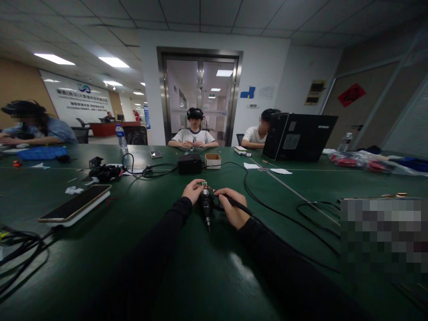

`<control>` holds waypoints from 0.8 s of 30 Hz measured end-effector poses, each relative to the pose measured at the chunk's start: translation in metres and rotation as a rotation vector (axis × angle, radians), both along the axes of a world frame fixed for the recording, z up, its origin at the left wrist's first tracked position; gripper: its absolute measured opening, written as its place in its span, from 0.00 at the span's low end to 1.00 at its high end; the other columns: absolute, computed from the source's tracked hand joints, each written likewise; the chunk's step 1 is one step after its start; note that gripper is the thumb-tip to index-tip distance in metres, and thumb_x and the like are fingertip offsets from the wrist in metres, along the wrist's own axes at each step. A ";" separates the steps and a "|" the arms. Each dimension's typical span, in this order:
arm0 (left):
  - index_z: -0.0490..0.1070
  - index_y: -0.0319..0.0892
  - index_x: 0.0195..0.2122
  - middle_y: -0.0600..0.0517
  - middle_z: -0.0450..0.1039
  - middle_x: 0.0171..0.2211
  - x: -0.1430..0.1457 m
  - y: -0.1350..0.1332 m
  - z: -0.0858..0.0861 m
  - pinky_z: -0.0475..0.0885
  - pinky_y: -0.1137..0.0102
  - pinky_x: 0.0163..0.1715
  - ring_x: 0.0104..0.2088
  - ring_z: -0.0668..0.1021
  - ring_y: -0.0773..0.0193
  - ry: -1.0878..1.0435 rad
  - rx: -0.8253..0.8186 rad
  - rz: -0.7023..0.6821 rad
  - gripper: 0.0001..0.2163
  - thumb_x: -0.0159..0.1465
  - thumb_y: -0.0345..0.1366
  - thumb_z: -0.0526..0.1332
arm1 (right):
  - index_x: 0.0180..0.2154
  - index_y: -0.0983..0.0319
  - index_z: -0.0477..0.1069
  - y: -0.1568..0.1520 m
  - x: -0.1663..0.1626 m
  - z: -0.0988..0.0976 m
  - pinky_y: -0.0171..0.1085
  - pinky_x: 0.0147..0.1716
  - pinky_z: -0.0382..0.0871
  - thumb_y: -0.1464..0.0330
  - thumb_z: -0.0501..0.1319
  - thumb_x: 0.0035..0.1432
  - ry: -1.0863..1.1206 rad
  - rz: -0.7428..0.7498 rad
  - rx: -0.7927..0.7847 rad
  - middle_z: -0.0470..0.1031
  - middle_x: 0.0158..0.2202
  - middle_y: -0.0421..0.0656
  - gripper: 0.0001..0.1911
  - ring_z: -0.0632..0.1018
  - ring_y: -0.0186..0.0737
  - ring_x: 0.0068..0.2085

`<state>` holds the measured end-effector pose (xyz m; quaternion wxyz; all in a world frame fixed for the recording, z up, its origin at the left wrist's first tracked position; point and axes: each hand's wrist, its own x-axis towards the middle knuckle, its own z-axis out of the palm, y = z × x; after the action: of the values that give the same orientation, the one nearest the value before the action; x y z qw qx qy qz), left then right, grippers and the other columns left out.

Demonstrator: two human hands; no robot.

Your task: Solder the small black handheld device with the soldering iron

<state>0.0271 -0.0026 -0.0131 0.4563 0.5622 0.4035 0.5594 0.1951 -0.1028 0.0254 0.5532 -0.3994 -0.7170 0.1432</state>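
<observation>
Both hands working at mid tabletop. Left hand is pinching a small green-topped part; right hand is gripping a dark corded tool, tip pointing near. Work looking underway, not finished.

Bare green tabletop lies open between the two dark sleeves and toward the near edge. To the left, a phone rests on a white block, with a tangle of black cables near the left edge. To the right, a black cable runs across the surface toward more loops. Straight ahead, past the left hand and right hand, a black box and a small cardboard box stand side by side, with open surface before them.
</observation>
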 end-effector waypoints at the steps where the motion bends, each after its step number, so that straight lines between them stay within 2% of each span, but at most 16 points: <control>1: 0.72 0.38 0.39 0.50 0.78 0.28 0.000 0.000 0.000 0.72 0.64 0.45 0.33 0.80 0.62 0.000 0.001 -0.001 0.11 0.55 0.26 0.60 | 0.30 0.59 0.76 0.000 0.000 0.000 0.37 0.42 0.69 0.70 0.55 0.56 -0.003 0.003 -0.003 0.80 0.34 0.42 0.10 0.78 0.41 0.37; 8: 0.72 0.38 0.40 0.51 0.77 0.28 0.001 0.003 -0.002 0.72 0.67 0.42 0.31 0.79 0.64 0.040 -0.003 0.019 0.11 0.57 0.25 0.59 | 0.30 0.59 0.76 0.001 0.001 0.000 0.36 0.41 0.69 0.70 0.55 0.55 0.001 -0.003 0.010 0.80 0.34 0.41 0.10 0.78 0.40 0.37; 17: 0.74 0.40 0.40 0.52 0.77 0.29 -0.001 0.017 -0.015 0.70 0.70 0.38 0.31 0.77 0.64 0.236 -0.057 0.105 0.11 0.57 0.26 0.57 | 0.30 0.59 0.76 0.001 0.002 0.001 0.37 0.42 0.69 0.71 0.55 0.55 0.036 -0.045 0.034 0.80 0.34 0.41 0.10 0.79 0.41 0.38; 24: 0.74 0.39 0.39 0.54 0.71 0.24 -0.003 0.017 -0.010 0.66 0.72 0.32 0.25 0.71 0.67 0.277 -0.113 0.104 0.11 0.56 0.27 0.57 | 0.30 0.59 0.76 0.000 0.003 0.002 0.36 0.41 0.69 0.70 0.55 0.55 0.022 -0.054 0.022 0.80 0.34 0.41 0.10 0.79 0.41 0.37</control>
<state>0.0245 0.0140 -0.0230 0.3977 0.5858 0.5220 0.4756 0.1977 -0.1024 0.0275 0.5691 -0.4108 -0.7012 0.1250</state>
